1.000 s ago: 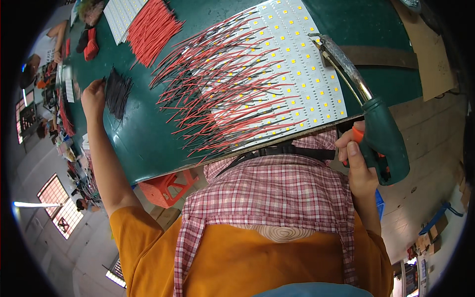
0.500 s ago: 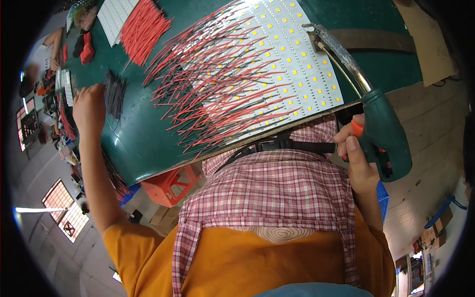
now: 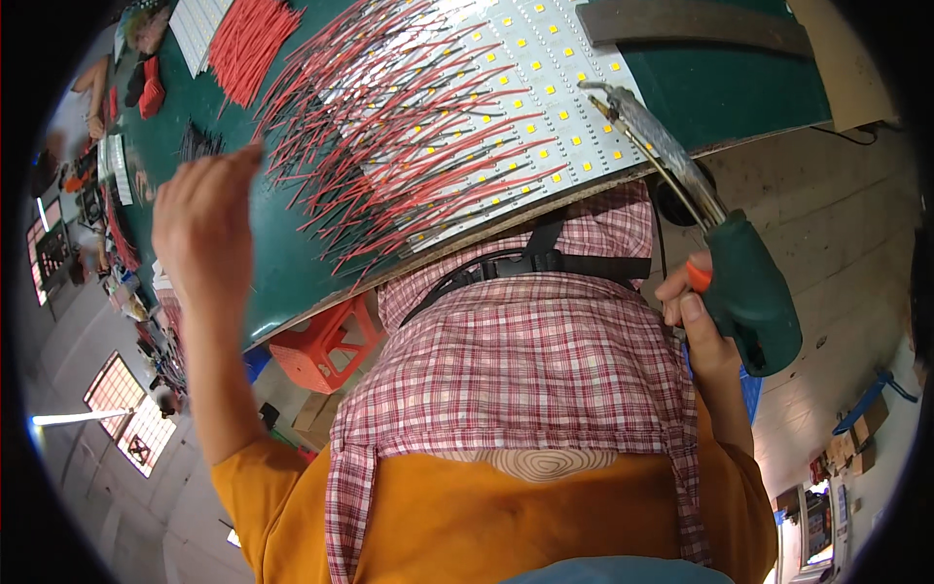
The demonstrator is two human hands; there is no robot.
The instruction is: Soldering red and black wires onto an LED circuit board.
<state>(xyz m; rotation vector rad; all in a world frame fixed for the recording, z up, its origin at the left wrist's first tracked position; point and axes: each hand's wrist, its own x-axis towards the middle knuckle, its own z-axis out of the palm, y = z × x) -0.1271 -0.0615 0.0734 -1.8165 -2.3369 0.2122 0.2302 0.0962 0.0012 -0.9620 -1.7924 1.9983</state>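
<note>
My right hand [image 3: 708, 326] grips a soldering gun [image 3: 754, 297] with a dark green body, an orange trigger and a metal barrel. Its tip points up and left, over the right part of a white LED board [image 3: 525, 102] dotted with yellow chips. Many red and black wires [image 3: 418, 165] fan out across the board's left side. Left of these, my left hand [image 3: 209, 209] is raised over the table, somewhat blurred, its fingertips pinched together. What they hold, if anything, cannot be made out. Partly behind this hand lies a bundle of black wires [image 3: 199, 144].
A pile of red wires [image 3: 251, 49] lies on the green table [image 3: 277, 282], beside more white boards [image 3: 197, 29]. A dark flat bar [image 3: 696, 27] rests at the far right, near cardboard [image 3: 846, 68]. An orange stool [image 3: 326, 346] stands under the front edge. Another person's arm [image 3: 95, 92] shows far left.
My left hand has moved right, from beside the black wire bundle toward the wires on the board. The soldering gun has shifted slightly down and left. The view has shifted a little too.
</note>
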